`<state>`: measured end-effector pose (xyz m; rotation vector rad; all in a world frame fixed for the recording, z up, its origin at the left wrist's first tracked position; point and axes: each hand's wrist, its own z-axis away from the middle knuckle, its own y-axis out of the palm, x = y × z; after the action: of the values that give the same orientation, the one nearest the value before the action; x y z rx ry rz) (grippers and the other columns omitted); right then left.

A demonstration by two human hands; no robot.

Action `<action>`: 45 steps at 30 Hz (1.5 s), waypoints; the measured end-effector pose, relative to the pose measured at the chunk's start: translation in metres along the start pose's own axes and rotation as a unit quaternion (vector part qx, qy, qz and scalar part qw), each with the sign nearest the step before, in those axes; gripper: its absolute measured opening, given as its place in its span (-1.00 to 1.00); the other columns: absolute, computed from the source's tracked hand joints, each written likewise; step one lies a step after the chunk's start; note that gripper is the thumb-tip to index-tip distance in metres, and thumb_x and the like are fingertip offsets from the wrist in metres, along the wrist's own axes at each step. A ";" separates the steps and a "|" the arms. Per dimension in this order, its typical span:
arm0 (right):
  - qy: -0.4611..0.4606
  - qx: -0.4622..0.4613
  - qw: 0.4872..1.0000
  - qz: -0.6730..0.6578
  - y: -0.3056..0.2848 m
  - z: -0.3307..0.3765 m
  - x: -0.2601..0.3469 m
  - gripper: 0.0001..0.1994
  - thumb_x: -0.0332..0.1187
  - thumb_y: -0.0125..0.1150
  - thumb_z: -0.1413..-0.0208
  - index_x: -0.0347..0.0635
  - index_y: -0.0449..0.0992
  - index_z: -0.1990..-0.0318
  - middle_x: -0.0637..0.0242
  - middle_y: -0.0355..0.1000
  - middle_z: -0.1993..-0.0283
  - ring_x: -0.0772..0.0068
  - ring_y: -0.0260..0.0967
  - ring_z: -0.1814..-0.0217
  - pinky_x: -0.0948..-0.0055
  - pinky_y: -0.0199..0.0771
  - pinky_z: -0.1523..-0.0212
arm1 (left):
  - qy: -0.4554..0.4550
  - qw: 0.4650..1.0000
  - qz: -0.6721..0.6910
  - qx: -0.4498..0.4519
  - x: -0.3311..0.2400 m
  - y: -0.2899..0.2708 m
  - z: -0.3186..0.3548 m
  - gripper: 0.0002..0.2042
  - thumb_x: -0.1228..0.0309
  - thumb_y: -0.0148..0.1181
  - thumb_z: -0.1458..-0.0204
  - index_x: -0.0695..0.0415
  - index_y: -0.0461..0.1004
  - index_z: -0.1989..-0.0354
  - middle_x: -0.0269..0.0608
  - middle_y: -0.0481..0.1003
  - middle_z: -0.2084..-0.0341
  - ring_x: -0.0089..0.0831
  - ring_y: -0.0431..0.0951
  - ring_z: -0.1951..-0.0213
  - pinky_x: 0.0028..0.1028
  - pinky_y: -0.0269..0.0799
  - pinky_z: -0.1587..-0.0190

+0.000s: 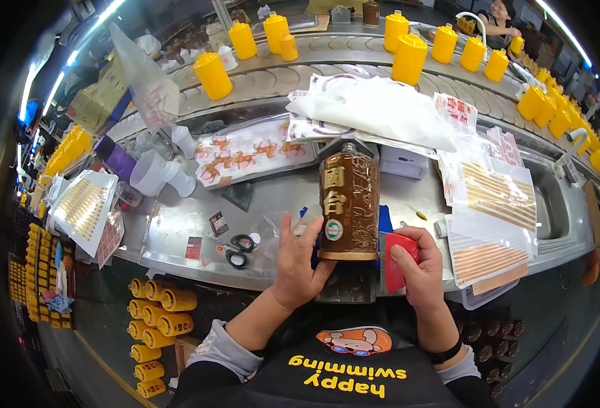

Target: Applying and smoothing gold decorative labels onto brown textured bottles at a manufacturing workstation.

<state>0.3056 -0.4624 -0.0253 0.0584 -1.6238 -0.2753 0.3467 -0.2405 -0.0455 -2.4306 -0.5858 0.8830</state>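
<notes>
Nearest, below the counter's (177,238) front edge on the left, yellow bottles (156,299) lie stacked on their sides. At that edge the left hand (298,262) is spread open, palm and fingers laid flat against the left side of a brown bottle (349,204) that lies lengthwise on the counter, its base near and its neck pointing far. A gold pattern and a round green-and-white label show on its face. The hand presses on the bottle rather than closing round it. Just to the right, the right hand (419,272) is curled shut around a small red scraper (398,262), thumb on top, close beside the bottle's base; whether the scraper touches the bottle cannot be told.

Left of the left hand lie black-handled scissors (238,250) and a few small cards on the bare metal. Right of the right hand, sheets of orange-striped stickers (493,224) overlap in a stack.

Farther back, a tray of orange decals (249,153) sits left of the bottle's neck, with white cups (160,173) and a purple bottle (116,158) further left. A white plastic bag (374,105) lies heaped beyond the neck. Farthest, yellow capped bottles (408,58) stand along a curved conveyor (327,64), and another person (500,20) sits at the far right.
</notes>
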 end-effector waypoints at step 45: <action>-0.392 0.128 0.804 0.428 0.027 -0.036 0.005 -0.30 -0.59 0.25 0.01 -0.33 0.17 -0.36 0.00 0.27 -0.28 0.05 0.27 -0.31 0.25 0.39 -0.21 | -0.255 0.884 0.388 0.060 0.050 -0.087 -0.096 -0.71 0.21 0.12 -0.23 0.18 0.56 0.08 -0.31 0.60 0.24 -0.58 0.58 0.17 -0.52 0.47 0.04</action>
<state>0.3440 -0.4423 -0.0128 -0.6585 -2.3080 0.7246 0.4270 -0.1733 0.0450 -2.2991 0.3368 1.8427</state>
